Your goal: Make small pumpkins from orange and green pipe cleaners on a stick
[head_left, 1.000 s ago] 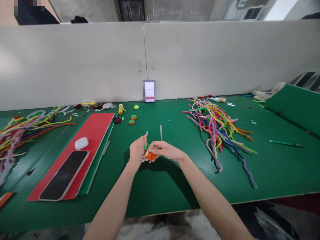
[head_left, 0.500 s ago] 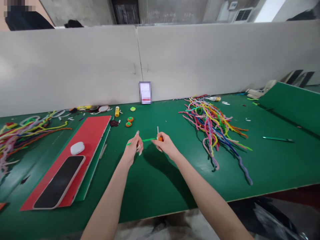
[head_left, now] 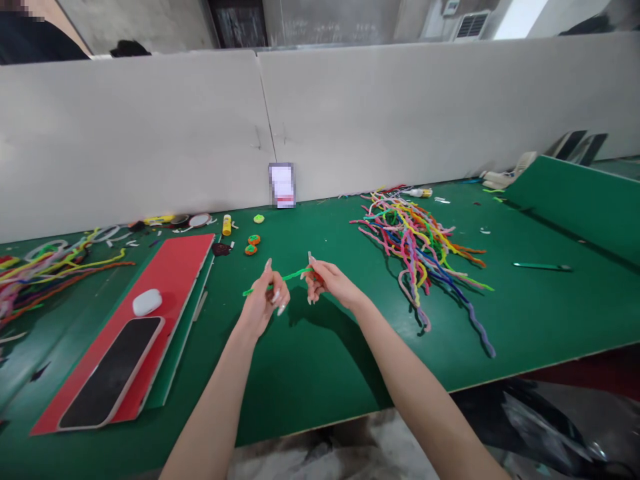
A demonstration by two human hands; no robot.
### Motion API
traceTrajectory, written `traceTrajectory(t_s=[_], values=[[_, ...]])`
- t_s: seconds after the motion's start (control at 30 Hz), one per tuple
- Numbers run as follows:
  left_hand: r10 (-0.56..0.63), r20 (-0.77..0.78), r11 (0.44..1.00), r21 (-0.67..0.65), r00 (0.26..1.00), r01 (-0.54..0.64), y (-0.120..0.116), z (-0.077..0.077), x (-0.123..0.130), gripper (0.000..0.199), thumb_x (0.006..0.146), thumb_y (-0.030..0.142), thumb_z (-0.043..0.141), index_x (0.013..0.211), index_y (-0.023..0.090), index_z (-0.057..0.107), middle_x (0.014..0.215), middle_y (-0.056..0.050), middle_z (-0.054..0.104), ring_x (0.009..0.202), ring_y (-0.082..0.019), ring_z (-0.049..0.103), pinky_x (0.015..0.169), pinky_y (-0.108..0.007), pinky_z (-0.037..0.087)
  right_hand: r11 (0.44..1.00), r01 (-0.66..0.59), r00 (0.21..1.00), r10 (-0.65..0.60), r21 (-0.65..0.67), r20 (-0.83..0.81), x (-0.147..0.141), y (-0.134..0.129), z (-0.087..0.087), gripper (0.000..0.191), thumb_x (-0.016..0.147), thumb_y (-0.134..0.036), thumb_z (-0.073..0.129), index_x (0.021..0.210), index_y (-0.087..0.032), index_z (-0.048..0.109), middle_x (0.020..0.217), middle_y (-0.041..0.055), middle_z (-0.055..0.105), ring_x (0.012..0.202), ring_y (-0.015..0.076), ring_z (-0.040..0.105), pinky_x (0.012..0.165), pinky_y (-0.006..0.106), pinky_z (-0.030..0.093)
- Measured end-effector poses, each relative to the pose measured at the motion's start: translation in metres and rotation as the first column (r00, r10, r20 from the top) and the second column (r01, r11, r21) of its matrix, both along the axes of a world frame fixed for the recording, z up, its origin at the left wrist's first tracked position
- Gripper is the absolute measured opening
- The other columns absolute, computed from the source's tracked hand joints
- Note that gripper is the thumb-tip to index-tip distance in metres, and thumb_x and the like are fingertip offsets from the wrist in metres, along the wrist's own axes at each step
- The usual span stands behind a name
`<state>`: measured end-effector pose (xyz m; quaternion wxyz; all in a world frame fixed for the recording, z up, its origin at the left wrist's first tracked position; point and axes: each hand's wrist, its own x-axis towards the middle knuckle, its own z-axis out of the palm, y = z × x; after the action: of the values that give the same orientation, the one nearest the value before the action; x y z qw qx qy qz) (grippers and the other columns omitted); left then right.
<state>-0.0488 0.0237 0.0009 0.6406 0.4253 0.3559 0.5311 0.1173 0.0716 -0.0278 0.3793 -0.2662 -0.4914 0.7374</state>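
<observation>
A fuzzy green pipe cleaner (head_left: 296, 274) stretches between my two hands above the table. My left hand (head_left: 263, 298) is closed on it, with one end sticking out to the left past the fingers. Its other end meets the fingertips of my right hand (head_left: 327, 280). Inside that closed right hand is a small tool with an orange part and a narrow grey tip (head_left: 309, 255); the fingers cover most of it, and I cannot make out its kind. Behind the hands lie two small orange-and-green fuzzy pieces (head_left: 253, 245) and a yellow-green one (head_left: 259, 219).
A colourful pile of pipe cleaners (head_left: 413, 233) lies to the right, another bundle (head_left: 45, 273) far left. A phone (head_left: 115, 373) and white case (head_left: 147, 303) rest on a red board (head_left: 185, 260). A screen (head_left: 283, 185) leans on the partition. A green pen-like stick (head_left: 543, 267) lies right.
My right hand has turned, so the orange part and grey shaft of its tool show less. The pipe cleaner slants up more toward the right. The whole view has shifted slightly.
</observation>
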Motion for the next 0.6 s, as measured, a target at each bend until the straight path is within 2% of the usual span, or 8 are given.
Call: traceTrajectory(t_s=[0.07, 0.13, 0.2, 0.27, 0.37, 0.43, 0.5, 0.6], values=[[-0.042, -0.21, 0.991, 0.119, 0.977, 0.068, -0.007, 0.004, 0.007, 0.028, 0.079, 0.039, 0.051, 0.063, 0.016, 0.048, 0.057, 0.002, 0.052, 0.05, -0.008, 0.048, 0.049, -0.021, 0.039, 0.993, 0.1, 0.995, -0.101, -0.065, -0.023, -0.007, 0.001, -0.004, 0.035, 0.082, -0.048, 0.042, 0.071, -0.016, 0.051, 0.055, -0.0017, 0.054, 0.045, 0.0101, 0.057, 0.042, 0.02, 0.043], [-0.038, -0.442, 0.968, 0.206, 0.896, 0.143, -0.011, 0.006, 0.014, 0.018, 0.072, 0.03, 0.062, 0.085, 0.019, 0.056, 0.083, -0.002, 0.061, 0.072, -0.012, 0.056, 0.062, -0.023, 0.044, 0.972, 0.179, 0.983, -0.185, -0.15, -0.025, -0.01, 0.002, -0.006, 0.035, 0.082, -0.046, 0.044, 0.068, -0.015, 0.051, 0.053, -0.0024, 0.054, 0.042, 0.0077, 0.054, 0.043, 0.018, 0.043], [0.019, -0.616, 0.944, 0.271, 0.787, 0.189, -0.012, 0.004, 0.018, 0.025, 0.079, 0.027, 0.054, 0.103, 0.023, 0.055, 0.101, -0.004, 0.06, 0.087, -0.015, 0.056, 0.073, -0.026, 0.044, 0.947, 0.224, 0.971, -0.236, -0.23, -0.028, -0.01, 0.005, -0.007, 0.034, 0.083, -0.044, 0.044, 0.066, -0.015, 0.052, 0.051, -0.003, 0.053, 0.042, 0.0062, 0.052, 0.045, 0.018, 0.044], [0.127, -0.723, 0.908, 0.36, 0.68, 0.213, -0.01, -0.001, 0.02, 0.026, 0.086, 0.026, 0.041, 0.109, 0.025, 0.054, 0.108, -0.005, 0.057, 0.097, -0.016, 0.052, 0.083, -0.03, 0.041, 0.927, 0.237, 0.963, -0.263, -0.289, -0.053, -0.007, 0.007, -0.008, 0.032, 0.083, -0.042, 0.045, 0.067, -0.015, 0.053, 0.054, -0.0021, 0.055, 0.045, 0.0068, 0.054, 0.05, 0.019, 0.047], [0.381, -0.758, 0.825, 0.537, 0.53, 0.175, -0.005, -0.009, 0.018, 0.026, 0.087, 0.025, 0.036, 0.101, 0.024, 0.058, 0.114, -0.007, 0.051, 0.108, -0.018, 0.044, 0.089, -0.034, 0.037, 0.913, 0.228, 0.958, -0.273, -0.338, -0.091, -0.003, 0.01, -0.01, 0.028, 0.083, -0.039, 0.045, 0.071, -0.016, 0.054, 0.064, 0.0016, 0.062, 0.055, 0.0099, 0.06, 0.058, 0.023, 0.05], [0.489, -0.746, 0.777, 0.608, 0.453, 0.163, -0.004, -0.01, 0.016, 0.023, 0.087, 0.025, 0.038, 0.091, 0.023, 0.061, 0.115, -0.007, 0.051, 0.11, -0.019, 0.043, 0.091, -0.035, 0.035, 0.916, 0.2, 0.962, -0.251, -0.348, -0.109, -0.003, 0.01, -0.011, 0.025, 0.083, -0.038, 0.046, 0.073, -0.016, 0.054, 0.069, 0.0033, 0.064, 0.059, 0.011, 0.061, 0.059, 0.024, 0.05], [0.487, -0.761, 0.77, 0.606, 0.429, 0.199, -0.005, -0.009, 0.017, 0.024, 0.087, 0.024, 0.038, 0.081, 0.021, 0.061, 0.107, -0.005, 0.057, 0.106, -0.018, 0.046, 0.091, -0.035, 0.033, 0.919, 0.181, 0.963, -0.238, -0.35, -0.128, -0.006, 0.008, -0.011, 0.024, 0.082, -0.037, 0.047, 0.072, -0.016, 0.054, 0.071, 0.0037, 0.064, 0.059, 0.0103, 0.06, 0.057, 0.022, 0.049], [0.406, -0.786, 0.822, 0.537, 0.466, 0.189, -0.008, -0.008, 0.023, 0.025, 0.087, 0.025, 0.038, 0.074, 0.02, 0.059, 0.081, -0.003, 0.063, 0.09, -0.017, 0.053, 0.087, -0.033, 0.035, 0.906, 0.202, 0.949, -0.274, -0.372, -0.154, -0.011, 0.006, -0.01, 0.023, 0.08, -0.036, 0.05, 0.067, -0.017, 0.051, 0.068, 0.0014, 0.063, 0.055, 0.0078, 0.057, 0.053, 0.019, 0.047]])
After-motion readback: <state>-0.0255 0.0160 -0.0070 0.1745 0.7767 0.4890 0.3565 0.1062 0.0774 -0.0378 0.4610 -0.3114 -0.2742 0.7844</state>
